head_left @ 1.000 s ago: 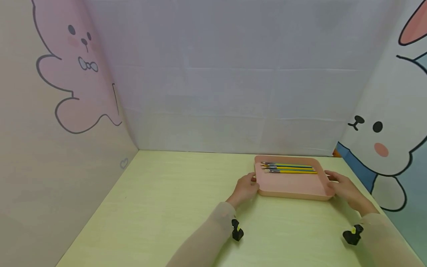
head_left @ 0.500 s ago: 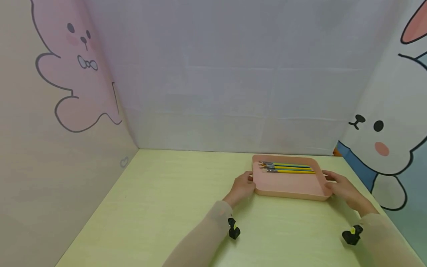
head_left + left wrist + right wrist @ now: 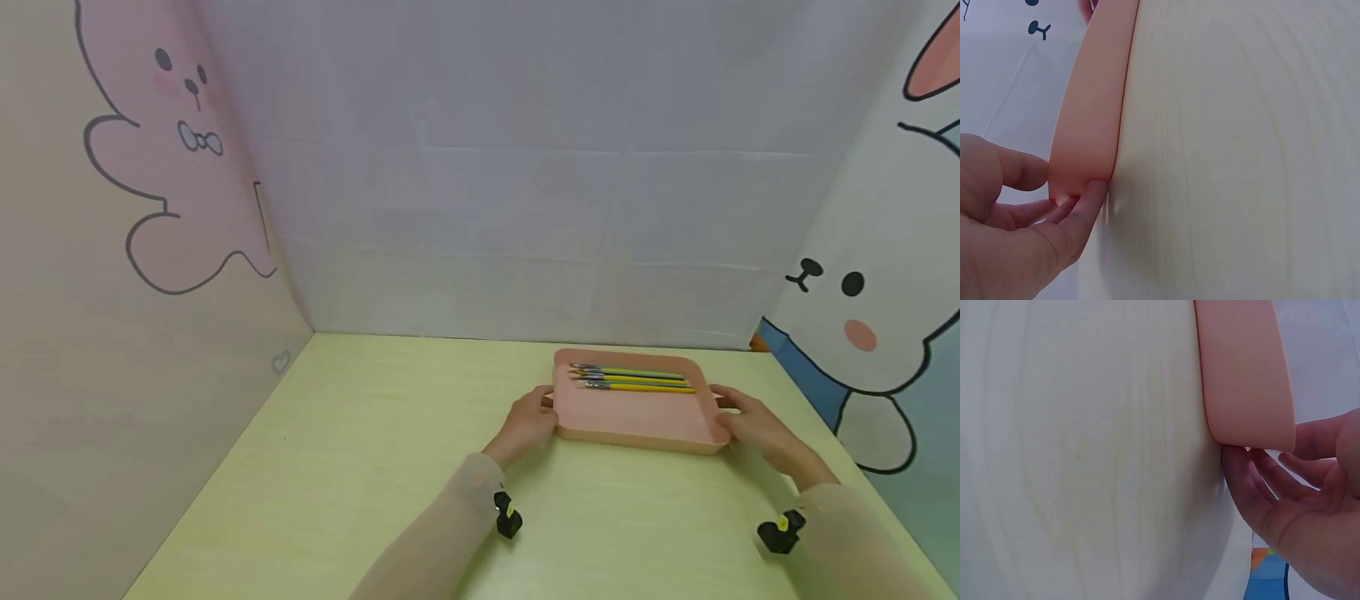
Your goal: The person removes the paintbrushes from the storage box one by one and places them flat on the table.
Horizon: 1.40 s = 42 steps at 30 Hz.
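Observation:
A pink rectangular tray (image 3: 637, 423) is toward the back right of the table, held at its two short ends. Several paintbrushes (image 3: 648, 387) with yellow and green handles lie side by side along its far half, bristles to the left. My left hand (image 3: 527, 423) grips the left end; in the left wrist view its thumb and fingers meet the corner of the tray wall (image 3: 1094, 100). The opposite end is in the grip of my right hand (image 3: 763, 429), whose fingers (image 3: 1244, 478) reach round the tray's corner in the right wrist view. Neither hand touches the brushes.
The pale yellow-green table (image 3: 360, 467) runs back to a white wall sheet (image 3: 465, 208), close behind the tray. Side walls carry a pink bear drawing (image 3: 187, 175) at left and a white rabbit drawing (image 3: 885, 250) at right. Black wrist cameras (image 3: 508, 517) sit on the sleeves.
The tray with its paintbrushes has shifted a little to the left, both hands moving along with it. The brushes keep their places in the tray, and the grip stays the same.

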Each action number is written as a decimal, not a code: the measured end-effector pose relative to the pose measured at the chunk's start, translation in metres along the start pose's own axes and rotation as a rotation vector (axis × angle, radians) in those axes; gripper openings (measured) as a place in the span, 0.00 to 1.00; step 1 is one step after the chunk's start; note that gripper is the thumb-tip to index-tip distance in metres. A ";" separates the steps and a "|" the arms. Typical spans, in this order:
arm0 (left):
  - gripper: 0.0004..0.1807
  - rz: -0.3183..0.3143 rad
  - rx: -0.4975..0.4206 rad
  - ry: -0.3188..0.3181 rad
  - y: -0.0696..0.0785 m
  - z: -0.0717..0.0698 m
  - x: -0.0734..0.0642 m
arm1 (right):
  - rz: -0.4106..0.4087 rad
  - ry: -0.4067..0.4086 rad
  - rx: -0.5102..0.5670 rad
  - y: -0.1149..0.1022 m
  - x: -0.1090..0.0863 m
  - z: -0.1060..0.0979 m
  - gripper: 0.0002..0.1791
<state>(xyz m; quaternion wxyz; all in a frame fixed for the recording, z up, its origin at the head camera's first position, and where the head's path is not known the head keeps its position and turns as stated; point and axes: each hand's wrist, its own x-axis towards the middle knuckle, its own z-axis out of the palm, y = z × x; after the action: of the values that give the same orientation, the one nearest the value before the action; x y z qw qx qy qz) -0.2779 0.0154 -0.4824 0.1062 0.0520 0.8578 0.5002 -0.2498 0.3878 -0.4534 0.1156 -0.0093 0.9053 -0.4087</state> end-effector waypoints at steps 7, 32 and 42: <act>0.30 0.002 0.007 -0.009 -0.008 -0.014 -0.007 | -0.018 -0.031 0.018 -0.008 -0.001 0.010 0.38; 0.30 0.047 0.058 -0.025 -0.035 -0.065 -0.032 | -0.035 -0.099 0.071 -0.045 0.000 0.049 0.41; 0.31 0.061 0.064 -0.044 -0.046 -0.088 -0.046 | -0.052 -0.137 0.110 -0.058 -0.002 0.065 0.41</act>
<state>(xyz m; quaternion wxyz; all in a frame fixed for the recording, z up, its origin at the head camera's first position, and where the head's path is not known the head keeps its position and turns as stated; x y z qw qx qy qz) -0.2525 -0.0907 -0.4748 0.1083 0.0924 0.8687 0.4744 -0.2386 0.3013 -0.4510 0.1671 -0.0544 0.8708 -0.4591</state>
